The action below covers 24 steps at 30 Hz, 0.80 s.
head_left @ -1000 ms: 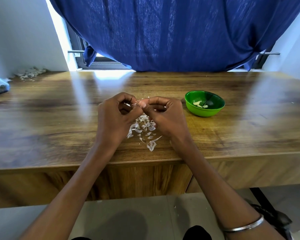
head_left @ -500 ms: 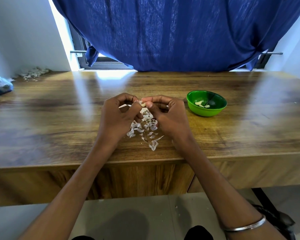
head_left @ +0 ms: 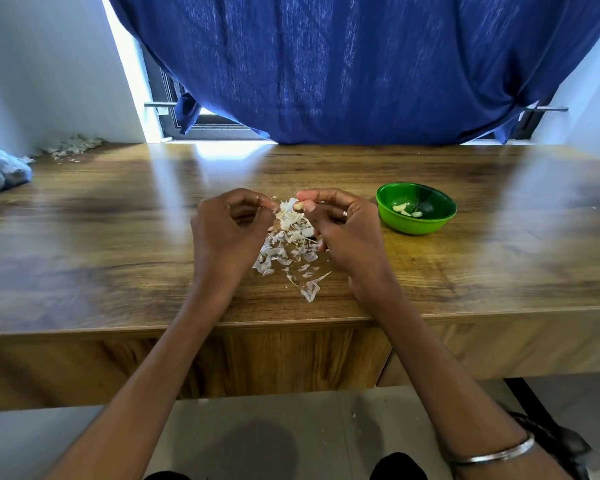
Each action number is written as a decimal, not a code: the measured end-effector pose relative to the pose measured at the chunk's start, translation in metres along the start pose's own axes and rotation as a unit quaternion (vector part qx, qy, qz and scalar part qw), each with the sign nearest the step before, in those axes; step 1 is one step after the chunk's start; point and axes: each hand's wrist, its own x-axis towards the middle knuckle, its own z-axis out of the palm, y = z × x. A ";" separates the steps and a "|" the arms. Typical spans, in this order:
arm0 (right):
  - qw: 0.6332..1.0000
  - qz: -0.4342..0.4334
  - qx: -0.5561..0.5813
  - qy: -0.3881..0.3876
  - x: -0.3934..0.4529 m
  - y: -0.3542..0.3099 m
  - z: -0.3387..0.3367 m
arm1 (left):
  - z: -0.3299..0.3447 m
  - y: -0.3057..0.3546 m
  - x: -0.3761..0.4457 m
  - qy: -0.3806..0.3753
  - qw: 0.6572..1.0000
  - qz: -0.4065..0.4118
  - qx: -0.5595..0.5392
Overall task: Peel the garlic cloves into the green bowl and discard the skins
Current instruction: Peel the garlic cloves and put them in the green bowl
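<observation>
Both hands work close together above the middle of the glossy brown wooden table [head_left: 118, 244], near its front edge. The right hand [head_left: 343, 233] has its fingers curled, and its thumb and forefinger pinch a small pale garlic clove [head_left: 298, 205] that still carries loose papery skin. A ring sits on one of its fingers and a thin silver metal bangle [head_left: 492, 453] circles that wrist. The left hand [head_left: 227, 230] is also curled, its fingertips drawn together just beside the clove; it seems to nip a wisp of skin, though that piece is too small to make out surely.

Under and between the hands lies a scattered heap of white, flaky garlic skins [head_left: 284, 258], spreading toward the table's front edge.

The round green plastic bowl [head_left: 416, 225] stands on the table near the right hand, apart from it, with a few peeled pale cloves [head_left: 404, 209] in its bottom.

At the far left corner lies another small pile of pale scraps [head_left: 71, 147], and a crumpled bluish plastic bag [head_left: 0, 169] rests at the left edge. A dark blue cloth curtain [head_left: 343, 64] hangs behind the table.
</observation>
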 end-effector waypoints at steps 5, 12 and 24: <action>1.000 0.001 -0.013 0.011 -0.001 0.000 0.000 | 0.004 0.003 -0.002 0.000 0.997 0.061 0.046; 0.999 -0.002 -0.030 0.044 0.000 0.002 -0.001 | 0.004 0.002 -0.005 -0.025 0.987 0.101 0.119; 0.989 -0.041 -0.110 0.090 0.009 0.002 -0.014 | 0.001 0.000 -0.002 -0.015 0.983 0.128 0.130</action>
